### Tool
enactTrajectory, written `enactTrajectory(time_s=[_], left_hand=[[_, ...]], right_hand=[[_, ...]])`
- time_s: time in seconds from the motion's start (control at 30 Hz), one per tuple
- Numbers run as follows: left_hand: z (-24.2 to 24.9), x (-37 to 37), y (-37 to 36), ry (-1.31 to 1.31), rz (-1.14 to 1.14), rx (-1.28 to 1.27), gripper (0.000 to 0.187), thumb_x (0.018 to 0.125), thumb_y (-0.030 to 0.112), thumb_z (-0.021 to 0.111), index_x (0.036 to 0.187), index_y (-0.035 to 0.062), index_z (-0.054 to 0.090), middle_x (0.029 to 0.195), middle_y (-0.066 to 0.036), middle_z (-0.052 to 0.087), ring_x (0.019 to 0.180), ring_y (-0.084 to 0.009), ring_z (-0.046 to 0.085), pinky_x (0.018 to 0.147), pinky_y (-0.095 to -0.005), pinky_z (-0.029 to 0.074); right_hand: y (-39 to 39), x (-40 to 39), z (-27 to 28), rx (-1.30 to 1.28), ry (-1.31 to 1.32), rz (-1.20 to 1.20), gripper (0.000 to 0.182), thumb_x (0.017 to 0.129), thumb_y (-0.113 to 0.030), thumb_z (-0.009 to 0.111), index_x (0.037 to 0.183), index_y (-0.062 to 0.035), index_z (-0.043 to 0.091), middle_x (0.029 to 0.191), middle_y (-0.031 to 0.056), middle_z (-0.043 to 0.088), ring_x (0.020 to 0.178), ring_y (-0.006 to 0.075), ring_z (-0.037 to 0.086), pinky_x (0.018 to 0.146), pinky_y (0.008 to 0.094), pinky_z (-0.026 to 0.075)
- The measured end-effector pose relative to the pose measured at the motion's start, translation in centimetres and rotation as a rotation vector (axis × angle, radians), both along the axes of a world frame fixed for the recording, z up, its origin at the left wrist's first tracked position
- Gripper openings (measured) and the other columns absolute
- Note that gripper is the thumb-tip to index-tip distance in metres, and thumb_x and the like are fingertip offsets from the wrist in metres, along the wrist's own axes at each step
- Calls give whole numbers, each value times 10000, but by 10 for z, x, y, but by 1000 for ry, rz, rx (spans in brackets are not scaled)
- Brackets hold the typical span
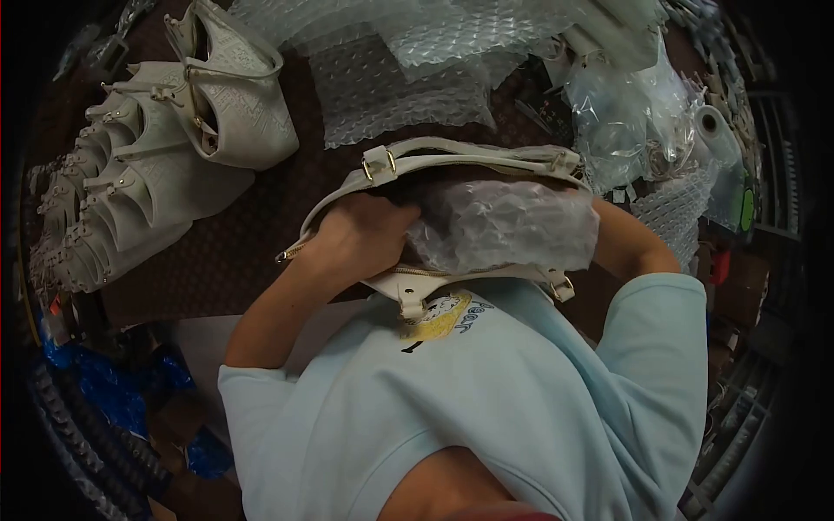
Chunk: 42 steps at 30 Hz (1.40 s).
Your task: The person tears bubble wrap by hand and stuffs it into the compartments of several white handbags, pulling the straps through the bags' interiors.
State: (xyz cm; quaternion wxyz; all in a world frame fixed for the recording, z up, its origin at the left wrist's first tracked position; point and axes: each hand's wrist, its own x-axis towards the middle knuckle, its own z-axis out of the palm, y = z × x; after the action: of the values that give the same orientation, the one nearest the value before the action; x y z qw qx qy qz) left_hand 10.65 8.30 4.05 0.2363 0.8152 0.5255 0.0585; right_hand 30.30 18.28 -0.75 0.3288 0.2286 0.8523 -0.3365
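Note:
A cream handbag point(426, 282) lies with its mouth spread wide, close against my body. Crumpled bubble wrap point(508, 226) bulges out of the opening. My left hand point(365, 233) reaches into the left end of the mouth, its fingers curled at the bubble wrap's edge; some fingertips are hidden inside. At the right end, my right forearm point(630, 239) runs behind the bubble wrap and the bag's side, so that hand's fingers are hidden. Along the bag's far side lie its handles point(469, 148), and a zipper pull point(285, 255) hangs at the left end.
Several similar cream handbags point(165, 156) stand in a row on the brown patterned table point(191, 273) at the left. Sheets of bubble wrap point(400, 87) cover the far side. Clear plastic bags point(621, 104) and a roll of clear film point(717, 130) are at the right.

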Motion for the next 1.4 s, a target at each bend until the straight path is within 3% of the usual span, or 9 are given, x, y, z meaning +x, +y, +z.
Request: enactTrajectory(time_s=[0.27,0.5,0.7,0.87,1.1,1.2,1.27,1.37,1.4], left_hand=[[16,-11,24,28,-51,-132,238,735,139,547,948,88,640,685,-146,622,676,-285,628,646,-393,490],[31,-28,20,-24,101,-171,280,792,289,603,928,43,609,686,-136,606,666,-301,608,673,-387,476],[21,-27,7,-58,210,-98,342,797,295,644,1027,61,549,778,-139,616,749,-307,607,694,-386,462],[18,-29,4,9,208,-32,326,802,271,644,1036,68,543,802,-134,623,755,-308,610,684,-386,468],[13,-20,14,-44,219,109,255,816,272,615,1003,103,580,758,-110,633,710,-278,625,609,-382,477],[8,-17,14,-30,230,148,226,816,264,608,978,106,596,723,-106,629,690,-269,625,595,-378,475],[7,-16,15,-34,263,143,223,820,265,600,984,113,601,724,-115,625,683,-280,618,597,-379,466],[6,-15,15,-30,313,185,195,816,236,595,968,113,602,722,-113,626,681,-274,620,586,-376,464],[6,-16,17,-30,280,167,181,811,225,594,949,109,606,713,-113,624,674,-274,620,582,-377,463]], right_hand=[[30,25,146,-83,446,-39,377,770,-212,618,1091,-24,564,1109,139,582,1017,271,577,839,347,473],[49,44,70,553,-37,143,251,713,-110,600,951,-29,606,882,125,649,836,299,635,697,390,505],[43,32,72,279,333,-63,262,769,-74,534,1028,-62,566,823,135,631,798,299,634,651,390,495],[42,41,49,904,544,105,318,755,-111,577,1071,-82,558,831,95,611,727,252,628,621,342,499],[23,20,98,767,1042,193,192,762,-124,560,952,-94,576,825,60,604,726,218,621,610,288,505],[-2,12,104,376,678,464,200,795,-176,570,970,-80,586,874,73,624,837,228,624,644,321,513],[-17,-8,105,85,-56,275,278,890,-284,498,1010,-53,596,975,121,633,950,275,603,692,397,510],[-24,-3,91,-3,-11,-48,454,960,-384,344,1044,-16,597,1066,176,612,986,342,582,761,451,487],[1,-21,91,-106,-334,39,540,970,-417,258,1154,0,546,1126,213,582,1055,366,546,886,446,433]])
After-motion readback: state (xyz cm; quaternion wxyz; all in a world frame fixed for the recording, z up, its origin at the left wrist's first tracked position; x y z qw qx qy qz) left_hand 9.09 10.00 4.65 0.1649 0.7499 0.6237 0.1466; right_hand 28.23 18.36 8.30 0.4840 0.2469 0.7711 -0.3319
